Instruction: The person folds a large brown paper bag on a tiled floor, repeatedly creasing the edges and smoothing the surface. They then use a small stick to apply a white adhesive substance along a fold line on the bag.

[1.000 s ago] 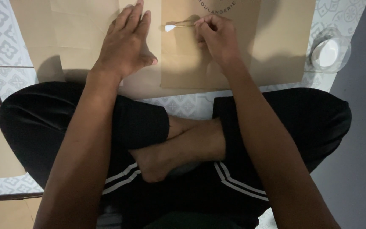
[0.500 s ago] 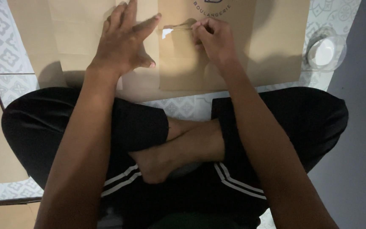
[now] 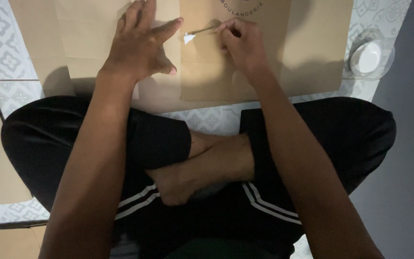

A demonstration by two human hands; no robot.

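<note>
Hands: two | left hand (image 3: 140, 48) flat on paper sheet (image 3: 97, 38) | right hand (image 3: 243, 45) grips one stick (image 3: 200, 32), probably glue-tipped

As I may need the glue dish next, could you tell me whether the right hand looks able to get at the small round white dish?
Probably yes: the dish sits on the floor right of the right hand, nothing between, though that hand holds a stick.

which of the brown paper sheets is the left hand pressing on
The left hand lies flat on the plain brown sheet at the left. The sheet with a round printed mark, to its right, is under the right hand, which holds a thin white-tipped stick.
</note>
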